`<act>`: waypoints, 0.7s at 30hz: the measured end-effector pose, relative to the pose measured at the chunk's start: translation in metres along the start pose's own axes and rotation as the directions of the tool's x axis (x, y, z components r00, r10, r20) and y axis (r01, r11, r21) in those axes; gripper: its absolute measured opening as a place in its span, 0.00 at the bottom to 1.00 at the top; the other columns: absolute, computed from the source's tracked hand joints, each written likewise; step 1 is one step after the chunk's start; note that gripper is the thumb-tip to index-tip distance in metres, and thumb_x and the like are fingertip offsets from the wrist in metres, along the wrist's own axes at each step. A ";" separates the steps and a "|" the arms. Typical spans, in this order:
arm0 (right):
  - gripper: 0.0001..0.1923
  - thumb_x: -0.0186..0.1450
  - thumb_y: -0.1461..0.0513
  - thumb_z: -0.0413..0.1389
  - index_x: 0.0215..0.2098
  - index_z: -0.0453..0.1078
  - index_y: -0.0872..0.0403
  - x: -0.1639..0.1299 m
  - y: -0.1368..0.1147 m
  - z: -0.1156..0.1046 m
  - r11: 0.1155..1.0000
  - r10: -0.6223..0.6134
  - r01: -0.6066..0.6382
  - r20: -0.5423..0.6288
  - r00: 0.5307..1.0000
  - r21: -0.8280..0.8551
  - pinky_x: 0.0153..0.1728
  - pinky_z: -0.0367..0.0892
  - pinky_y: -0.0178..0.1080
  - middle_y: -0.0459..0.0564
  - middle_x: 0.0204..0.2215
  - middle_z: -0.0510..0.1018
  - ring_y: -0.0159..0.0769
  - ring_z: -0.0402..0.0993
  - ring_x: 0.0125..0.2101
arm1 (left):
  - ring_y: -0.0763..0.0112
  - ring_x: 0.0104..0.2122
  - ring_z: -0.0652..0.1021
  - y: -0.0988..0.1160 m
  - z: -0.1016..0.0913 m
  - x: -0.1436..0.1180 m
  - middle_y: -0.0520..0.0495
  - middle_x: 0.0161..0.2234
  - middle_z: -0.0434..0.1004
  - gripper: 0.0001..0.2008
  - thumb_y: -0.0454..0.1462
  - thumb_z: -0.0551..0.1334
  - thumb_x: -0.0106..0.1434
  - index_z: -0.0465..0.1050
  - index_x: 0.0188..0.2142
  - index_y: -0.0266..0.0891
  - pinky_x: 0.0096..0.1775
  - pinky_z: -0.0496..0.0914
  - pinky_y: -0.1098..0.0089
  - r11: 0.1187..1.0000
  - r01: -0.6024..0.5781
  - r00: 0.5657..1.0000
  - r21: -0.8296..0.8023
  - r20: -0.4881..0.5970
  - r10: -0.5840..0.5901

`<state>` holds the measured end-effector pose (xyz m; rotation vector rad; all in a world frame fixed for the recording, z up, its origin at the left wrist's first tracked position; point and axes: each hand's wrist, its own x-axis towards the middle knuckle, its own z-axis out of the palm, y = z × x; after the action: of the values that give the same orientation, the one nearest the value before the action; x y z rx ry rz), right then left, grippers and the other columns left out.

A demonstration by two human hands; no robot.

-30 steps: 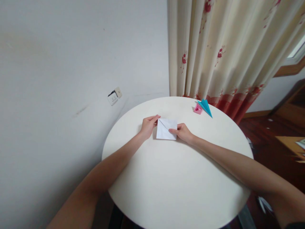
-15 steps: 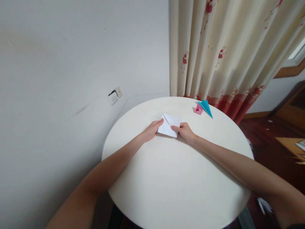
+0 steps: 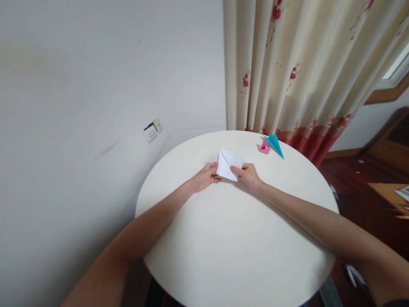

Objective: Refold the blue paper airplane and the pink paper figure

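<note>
A white sheet of paper (image 3: 229, 158), folded into a small squarish packet with a slanting crease on top, is held tilted just over the table. My right hand (image 3: 251, 175) pinches its right side, thumb on top and fingers hidden underneath. At the left edge is my left hand (image 3: 204, 175), its thumb against the paper's side and its fingertips showing below the lower left corner. Beyond my right hand lie a pink folded paper piece (image 3: 264, 147) and a blue paper plane (image 3: 275, 145), which partly overlaps it.
Under my forearms is a round white table (image 3: 236, 238). A white wall (image 3: 96, 85) with a socket (image 3: 150, 133) borders it on the left. Behind the table's far edge hangs a cream curtain (image 3: 281, 64) with red flowers. A wooden piece of furniture (image 3: 386, 194) stands at the right.
The folded paper has tipped up and shifted slightly away from me. My left thumb has slid from its top to its left edge, and the left fingertips now show below. My right hand keeps its pinch.
</note>
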<state>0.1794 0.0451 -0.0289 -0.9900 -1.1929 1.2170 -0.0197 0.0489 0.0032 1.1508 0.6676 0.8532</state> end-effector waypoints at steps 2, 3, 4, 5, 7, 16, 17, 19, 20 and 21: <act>0.23 0.50 0.49 0.68 0.29 0.78 0.62 -0.001 0.000 0.002 1.000 -0.005 0.006 -0.020 1.000 0.003 0.28 0.65 0.39 0.55 0.28 0.81 0.37 0.72 0.26 | 0.67 0.35 0.77 -0.001 0.002 -0.001 0.41 0.38 0.78 0.26 0.55 0.71 0.54 0.77 0.41 0.36 0.35 0.72 0.70 1.000 -0.011 1.000 0.026 -0.004 0.011; 0.22 0.49 0.49 0.68 0.29 0.78 0.62 -0.002 -0.001 0.002 1.000 -0.009 0.009 -0.030 1.000 0.005 0.27 0.65 0.39 0.54 0.27 0.80 0.37 0.71 0.26 | 0.67 0.35 0.76 -0.001 0.003 -0.001 0.41 0.38 0.78 0.27 0.55 0.72 0.53 0.76 0.41 0.36 0.35 0.71 0.70 0.999 -0.016 1.000 0.040 -0.006 0.017; 0.22 0.49 0.50 0.68 0.28 0.78 0.62 -0.003 -0.001 0.003 1.000 -0.018 0.018 -0.031 0.999 -0.004 0.27 0.65 0.39 0.54 0.26 0.80 0.37 0.71 0.25 | 0.68 0.35 0.76 -0.002 0.005 -0.001 0.41 0.37 0.78 0.27 0.55 0.72 0.53 0.76 0.41 0.35 0.34 0.70 0.70 0.998 -0.021 1.000 0.055 -0.009 0.022; 0.22 0.50 0.50 0.68 0.28 0.78 0.62 -0.004 -0.002 0.004 1.000 -0.026 0.025 -0.030 0.999 -0.014 0.27 0.64 0.38 0.53 0.26 0.80 0.36 0.71 0.25 | 0.68 0.34 0.76 -0.003 0.006 0.000 0.41 0.37 0.79 0.28 0.55 0.72 0.53 0.76 0.42 0.35 0.34 0.70 0.71 0.997 -0.027 1.000 0.070 -0.012 0.028; 0.22 0.50 0.50 0.67 0.28 0.78 0.62 -0.005 -0.003 0.005 0.999 -0.034 0.034 -0.023 0.999 -0.031 0.25 0.63 0.38 0.53 0.25 0.79 0.35 0.70 0.24 | 0.68 0.34 0.76 -0.006 0.008 0.001 0.40 0.39 0.79 0.29 0.54 0.72 0.53 0.76 0.44 0.34 0.32 0.69 0.72 0.994 -0.041 0.999 0.101 -0.031 0.044; 0.24 0.48 0.47 0.68 0.26 0.78 0.61 -0.007 -0.003 0.007 1.000 -0.019 0.020 0.014 1.000 -0.014 0.27 0.65 0.39 0.52 0.25 0.80 0.36 0.71 0.25 | 0.57 0.39 0.80 -0.010 0.009 0.003 0.35 0.41 0.82 0.30 0.49 0.77 0.46 0.79 0.42 0.30 0.41 0.73 0.61 0.982 -0.004 0.979 0.190 -0.197 0.043; 0.24 0.48 0.47 0.68 0.26 0.78 0.61 -0.007 -0.003 0.007 1.000 -0.015 0.015 0.022 1.000 -0.013 0.28 0.65 0.39 0.53 0.25 0.80 0.36 0.71 0.25 | 0.57 0.39 0.80 -0.009 0.010 0.003 0.35 0.41 0.82 0.29 0.49 0.77 0.46 0.80 0.41 0.30 0.42 0.73 0.60 0.979 -0.008 0.977 0.203 -0.208 0.052; 0.23 0.49 0.48 0.68 0.27 0.78 0.61 -0.007 -0.003 0.007 1.000 0.001 0.000 0.048 0.999 -0.016 0.28 0.65 0.39 0.53 0.26 0.81 0.36 0.72 0.26 | 0.56 0.39 0.80 -0.009 0.012 0.002 0.36 0.41 0.82 0.28 0.48 0.77 0.45 0.81 0.40 0.30 0.44 0.72 0.60 0.973 -0.022 0.968 0.230 -0.238 0.078; 0.23 0.49 0.48 0.68 0.27 0.78 0.61 -0.008 -0.004 0.007 1.000 0.014 -0.013 0.066 0.998 -0.020 0.29 0.65 0.38 0.54 0.27 0.81 0.37 0.72 0.26 | 0.56 0.39 0.80 -0.009 0.012 0.002 0.36 0.41 0.83 0.27 0.48 0.78 0.44 0.81 0.39 0.30 0.44 0.72 0.60 0.970 -0.030 0.962 0.242 -0.257 0.094; 0.23 0.49 0.48 0.68 0.28 0.79 0.61 -0.008 -0.004 0.007 0.999 0.030 -0.027 0.087 0.996 -0.027 0.29 0.65 0.38 0.54 0.28 0.81 0.37 0.73 0.27 | 0.56 0.38 0.80 -0.009 0.013 0.002 0.37 0.40 0.83 0.27 0.48 0.78 0.44 0.81 0.38 0.30 0.44 0.72 0.60 0.967 -0.035 0.956 0.251 -0.274 0.105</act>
<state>0.1734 0.0362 -0.0249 -0.9839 -1.2693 1.2817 -0.0063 0.0428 -0.0018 1.2895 0.9964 1.0310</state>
